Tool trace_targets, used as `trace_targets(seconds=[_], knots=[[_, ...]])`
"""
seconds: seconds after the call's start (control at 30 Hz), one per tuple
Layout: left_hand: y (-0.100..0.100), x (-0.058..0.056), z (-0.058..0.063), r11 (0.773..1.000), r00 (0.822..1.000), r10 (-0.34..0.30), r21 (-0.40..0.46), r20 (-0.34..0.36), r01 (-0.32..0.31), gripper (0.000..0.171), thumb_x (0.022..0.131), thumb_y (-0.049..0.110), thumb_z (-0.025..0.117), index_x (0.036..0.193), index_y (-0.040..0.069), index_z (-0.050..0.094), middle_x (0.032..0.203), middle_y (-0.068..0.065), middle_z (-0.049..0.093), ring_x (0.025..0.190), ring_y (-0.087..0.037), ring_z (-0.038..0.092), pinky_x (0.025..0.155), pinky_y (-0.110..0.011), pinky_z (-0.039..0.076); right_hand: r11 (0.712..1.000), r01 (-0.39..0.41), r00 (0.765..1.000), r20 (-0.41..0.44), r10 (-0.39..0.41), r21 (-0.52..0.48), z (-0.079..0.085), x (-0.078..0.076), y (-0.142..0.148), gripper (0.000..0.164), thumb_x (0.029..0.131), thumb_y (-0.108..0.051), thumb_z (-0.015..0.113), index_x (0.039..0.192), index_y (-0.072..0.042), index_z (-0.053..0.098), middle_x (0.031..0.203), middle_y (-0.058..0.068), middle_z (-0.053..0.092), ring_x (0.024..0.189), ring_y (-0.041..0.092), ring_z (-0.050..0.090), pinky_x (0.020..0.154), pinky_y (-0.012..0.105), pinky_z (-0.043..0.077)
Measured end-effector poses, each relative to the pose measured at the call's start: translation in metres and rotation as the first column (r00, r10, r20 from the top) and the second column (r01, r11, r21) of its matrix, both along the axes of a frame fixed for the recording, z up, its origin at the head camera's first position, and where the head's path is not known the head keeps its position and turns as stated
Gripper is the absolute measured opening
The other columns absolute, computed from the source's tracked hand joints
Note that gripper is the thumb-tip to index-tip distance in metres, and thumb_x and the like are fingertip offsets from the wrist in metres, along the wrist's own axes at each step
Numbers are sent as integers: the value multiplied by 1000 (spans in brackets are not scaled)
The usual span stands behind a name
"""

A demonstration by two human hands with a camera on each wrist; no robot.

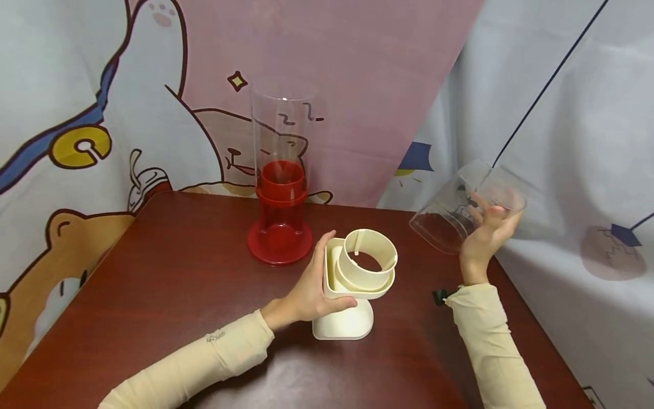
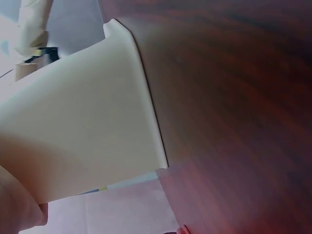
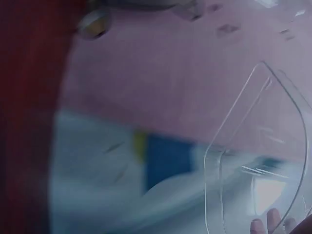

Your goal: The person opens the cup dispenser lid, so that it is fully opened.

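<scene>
My left hand [image 1: 313,287] grips a cream plastic stand [image 1: 342,321] by its upper left side, with the thumb along the front. On top of the stand is a round open collar [image 1: 369,258]. The stand's cream body [image 2: 78,117] fills much of the left wrist view, its flared foot close over the table. At the right, my right hand [image 1: 487,236] holds a clear plastic container [image 1: 441,213], tilted above the table's right side. Through the clear wall some fingers [image 3: 273,218] show in the right wrist view.
Behind the left hand, a clear tube [image 1: 281,130] stands upright on a red round base [image 1: 280,241]. A small black object [image 1: 439,296] is by the right sleeve. A printed curtain [image 1: 357,102] hangs behind the dark red table [image 1: 168,284].
</scene>
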State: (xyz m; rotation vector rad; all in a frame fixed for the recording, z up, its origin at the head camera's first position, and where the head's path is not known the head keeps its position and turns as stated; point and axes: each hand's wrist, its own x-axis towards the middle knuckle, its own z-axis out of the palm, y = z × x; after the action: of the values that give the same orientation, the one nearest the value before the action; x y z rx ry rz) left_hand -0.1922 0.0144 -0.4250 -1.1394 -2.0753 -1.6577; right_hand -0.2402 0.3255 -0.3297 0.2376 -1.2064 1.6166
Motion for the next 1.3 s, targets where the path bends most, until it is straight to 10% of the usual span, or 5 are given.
trace_targets(seconds=[0.23, 0.4, 0.6, 0.8, 1.3], knots=[[-1, 0, 1, 1000, 1000, -2, 6, -7, 2, 124, 62, 23, 89, 156, 7, 9, 138, -13, 45, 125, -23, 48, 110, -35, 39, 982, 186, 968, 169, -185, 12, -50, -23, 32, 82, 81, -41, 82, 143, -7, 39, 129, 10, 51, 112, 21, 55, 95, 27, 44], [-1, 0, 1, 1000, 1000, -12, 6, 6, 12, 125, 63, 24, 89, 157, 14, 8, 138, -12, 45, 125, -21, 48, 109, -34, 40, 941, 327, 858, 388, -336, 92, -78, -31, 54, 82, 84, -36, 78, 148, -12, 33, 144, 9, 44, 131, 17, 45, 107, 23, 35], [-2, 1, 1, 1000, 1000, -7, 5, 8, 7, 124, 62, 24, 89, 156, 15, 8, 136, -12, 46, 122, -21, 50, 108, -34, 41, 928, 319, 737, 565, -372, 194, -98, -35, 72, 92, 84, -48, 76, 153, -16, 24, 148, 5, 33, 135, 15, 34, 115, 25, 24], [-2, 0, 1, 1000, 1000, -1, -2, -3, 1, 124, 62, 24, 89, 156, 13, 9, 136, -12, 46, 121, -21, 50, 108, -34, 42, 920, 307, 709, 587, -391, 242, -106, -38, 76, 85, 80, -51, 79, 142, -17, 31, 126, -3, 33, 123, 20, 37, 108, 30, 32], [-1, -2, 0, 1000, 1000, -5, 5, -12, 5, 124, 62, 24, 88, 156, 8, 9, 138, -13, 45, 124, -22, 49, 109, -35, 40, 924, 130, 633, 687, -357, 360, -106, -32, 75, 98, 77, -47, 82, 148, -18, 21, 140, 7, 24, 133, 22, 34, 113, 30, 31]])
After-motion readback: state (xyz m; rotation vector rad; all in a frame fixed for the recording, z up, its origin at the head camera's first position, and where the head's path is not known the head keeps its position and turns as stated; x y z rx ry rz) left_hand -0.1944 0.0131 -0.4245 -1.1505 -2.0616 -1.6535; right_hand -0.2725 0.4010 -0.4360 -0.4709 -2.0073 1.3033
